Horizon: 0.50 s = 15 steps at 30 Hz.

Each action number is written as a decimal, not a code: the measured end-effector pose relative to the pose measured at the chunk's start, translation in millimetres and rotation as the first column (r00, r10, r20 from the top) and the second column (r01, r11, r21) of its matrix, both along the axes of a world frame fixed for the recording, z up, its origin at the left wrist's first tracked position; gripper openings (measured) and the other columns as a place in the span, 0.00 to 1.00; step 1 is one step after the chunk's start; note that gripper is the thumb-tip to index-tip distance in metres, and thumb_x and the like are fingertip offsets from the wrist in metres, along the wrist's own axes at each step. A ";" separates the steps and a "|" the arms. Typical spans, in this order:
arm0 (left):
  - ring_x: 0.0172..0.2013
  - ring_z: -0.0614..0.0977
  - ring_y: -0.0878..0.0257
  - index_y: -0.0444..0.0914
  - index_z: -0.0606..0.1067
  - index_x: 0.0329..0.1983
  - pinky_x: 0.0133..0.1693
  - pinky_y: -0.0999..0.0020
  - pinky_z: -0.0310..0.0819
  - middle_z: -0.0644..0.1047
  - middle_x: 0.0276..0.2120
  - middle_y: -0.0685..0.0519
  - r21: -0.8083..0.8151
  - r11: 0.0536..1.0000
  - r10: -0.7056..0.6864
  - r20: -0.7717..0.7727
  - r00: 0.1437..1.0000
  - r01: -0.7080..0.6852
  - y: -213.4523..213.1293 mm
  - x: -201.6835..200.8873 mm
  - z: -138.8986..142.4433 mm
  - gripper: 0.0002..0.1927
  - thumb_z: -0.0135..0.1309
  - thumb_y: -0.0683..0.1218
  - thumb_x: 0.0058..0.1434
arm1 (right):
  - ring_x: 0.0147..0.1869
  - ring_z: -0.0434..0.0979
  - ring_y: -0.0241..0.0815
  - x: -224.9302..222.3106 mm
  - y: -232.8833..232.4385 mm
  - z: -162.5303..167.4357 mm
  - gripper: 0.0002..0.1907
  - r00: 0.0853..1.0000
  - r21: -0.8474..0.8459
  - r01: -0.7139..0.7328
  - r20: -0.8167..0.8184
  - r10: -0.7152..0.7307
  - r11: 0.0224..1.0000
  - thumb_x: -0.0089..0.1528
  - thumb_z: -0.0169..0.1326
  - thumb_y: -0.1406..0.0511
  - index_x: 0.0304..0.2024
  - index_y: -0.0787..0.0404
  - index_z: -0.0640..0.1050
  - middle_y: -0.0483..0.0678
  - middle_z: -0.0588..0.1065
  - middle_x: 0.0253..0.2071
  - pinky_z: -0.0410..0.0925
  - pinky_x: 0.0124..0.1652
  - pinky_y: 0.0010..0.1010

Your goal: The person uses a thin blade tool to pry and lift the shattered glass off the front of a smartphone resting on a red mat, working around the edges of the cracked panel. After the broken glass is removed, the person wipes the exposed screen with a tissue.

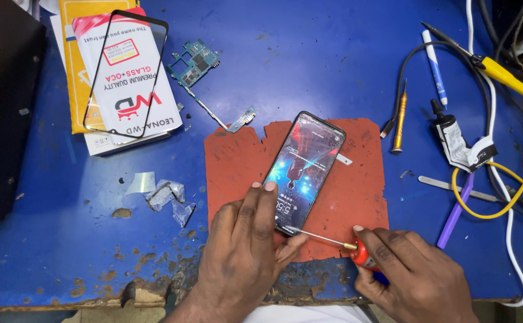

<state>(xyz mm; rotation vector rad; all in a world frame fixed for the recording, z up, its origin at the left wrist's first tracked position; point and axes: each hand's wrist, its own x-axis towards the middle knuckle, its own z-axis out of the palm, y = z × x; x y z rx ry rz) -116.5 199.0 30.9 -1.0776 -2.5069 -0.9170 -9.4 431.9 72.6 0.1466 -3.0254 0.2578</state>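
A smartphone [304,165] with a lit, colourful screen lies tilted on a worn red rubber mat [357,185]. My left hand [243,251] rests on the phone's near end, fingertips pressing its lower left edge. My right hand [411,272] grips a red-handled screwdriver [339,242], whose thin metal shaft points left and meets the phone's bottom edge.
On the blue table [261,72] lie a green circuit board [197,63], a black glass frame on white and yellow boxes [127,78], scraps of clear film [166,194], a gold screwdriver [400,119], a white pen [435,66], a purple pry tool [453,212], a glue tube [453,137] and yellow and white cables [507,179].
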 end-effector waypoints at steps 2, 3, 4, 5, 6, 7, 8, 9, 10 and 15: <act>0.46 0.79 0.43 0.25 0.55 0.67 0.45 0.55 0.74 0.73 0.53 0.29 0.007 1.000 -0.006 -0.012 1.000 0.006 -0.3 -0.2 0.0 0.46 0.66 0.56 0.61 | 0.36 0.80 0.41 0.0 0.4 0.0 0.29 1.000 0.000 -0.016 -0.010 0.016 1.000 0.44 0.67 0.64 0.50 0.61 0.82 0.45 0.79 0.32 0.73 0.32 0.34; 0.46 0.79 0.44 0.25 0.55 0.67 0.45 0.55 0.75 0.73 0.53 0.29 0.011 1.000 -0.009 -0.011 1.000 0.009 -0.7 -0.1 -0.3 0.46 0.66 0.56 0.62 | 0.35 0.80 0.41 0.1 0.5 0.1 0.29 1.000 0.000 -0.014 -0.008 0.014 1.000 0.44 0.67 0.64 0.50 0.60 0.82 0.45 0.78 0.32 0.73 0.32 0.34; 0.46 0.79 0.44 0.25 0.55 0.68 0.46 0.55 0.75 0.73 0.53 0.29 0.014 1.000 -0.011 -0.010 1.000 0.012 -0.9 0.1 -0.5 0.46 0.66 0.56 0.62 | 0.35 0.80 0.41 0.3 0.4 0.0 0.29 1.000 -0.001 -0.013 -0.006 0.013 1.000 0.44 0.67 0.64 0.50 0.60 0.82 0.45 0.78 0.32 0.73 0.32 0.34; 0.46 0.78 0.44 0.25 0.54 0.68 0.45 0.55 0.76 0.73 0.53 0.29 0.002 1.000 -0.011 -0.012 1.000 0.011 -1.4 0.6 -1.2 0.46 0.66 0.57 0.62 | 0.35 0.80 0.41 0.5 0.1 -0.1 0.29 1.000 -0.001 -0.012 -0.004 0.012 1.000 0.44 0.67 0.65 0.50 0.60 0.82 0.45 0.78 0.32 0.73 0.32 0.34; 0.45 0.78 0.44 0.26 0.54 0.68 0.44 0.55 0.76 0.72 0.53 0.29 -0.011 1.000 -0.010 -0.013 1.000 0.010 -1.7 1.1 -1.5 0.46 0.66 0.57 0.62 | 0.36 0.80 0.41 0.8 -0.3 -0.4 0.29 1.000 -0.003 -0.010 -0.003 0.010 1.000 0.44 0.67 0.65 0.50 0.60 0.82 0.45 0.78 0.32 0.73 0.32 0.34; 0.44 0.78 0.44 0.26 0.53 0.68 0.44 0.55 0.76 0.72 0.53 0.29 -0.024 1.000 -0.008 -0.014 1.000 0.008 -3.4 2.1 -2.4 0.47 0.66 0.57 0.62 | 0.36 0.80 0.41 1.0 -0.9 -0.7 0.29 1.000 -0.006 -0.009 -0.002 0.009 1.000 0.44 0.66 0.65 0.50 0.60 0.82 0.45 0.78 0.32 0.73 0.32 0.33; 0.44 0.78 0.44 0.27 0.53 0.68 0.43 0.55 0.77 0.71 0.52 0.30 -0.028 1.000 -0.007 -0.016 1.000 0.007 -4.0 2.9 -3.1 0.47 0.66 0.58 0.62 | 0.36 0.80 0.40 1.3 -1.5 -1.1 0.29 1.000 -0.008 -0.007 -0.002 0.007 1.000 0.44 0.66 0.65 0.50 0.60 0.81 0.45 0.78 0.33 0.73 0.32 0.33; 0.44 0.78 0.44 0.28 0.53 0.69 0.42 0.55 0.77 0.70 0.52 0.32 -0.033 0.999 -0.007 -0.018 1.000 0.006 -4.7 4.0 -4.1 0.47 0.66 0.58 0.62 | 0.36 0.80 0.41 1.6 -2.0 -1.6 0.29 1.000 -0.006 -0.011 -0.003 0.011 1.000 0.43 0.66 0.65 0.50 0.60 0.82 0.45 0.79 0.33 0.73 0.32 0.33; 0.43 0.78 0.44 0.29 0.53 0.69 0.41 0.54 0.78 0.69 0.51 0.33 -0.037 0.999 -0.005 -0.020 1.000 0.004 -7.0 5.4 -5.0 0.47 0.66 0.59 0.62 | 0.36 0.80 0.41 1.8 -2.5 -2.1 0.29 1.000 -0.003 -0.015 -0.006 0.015 1.000 0.43 0.66 0.65 0.49 0.61 0.82 0.45 0.79 0.33 0.73 0.32 0.33; 0.44 0.78 0.46 0.32 0.50 0.72 0.40 0.57 0.80 0.65 0.52 0.34 -0.037 0.999 -0.003 -0.034 0.999 0.002 -9.4 9.1 -11.7 0.49 0.66 0.60 0.63 | 0.35 0.80 0.40 2.9 -2.7 -3.4 0.29 1.000 -0.001 -0.018 -0.005 0.018 1.000 0.43 0.67 0.66 0.49 0.60 0.82 0.45 0.79 0.33 0.73 0.31 0.33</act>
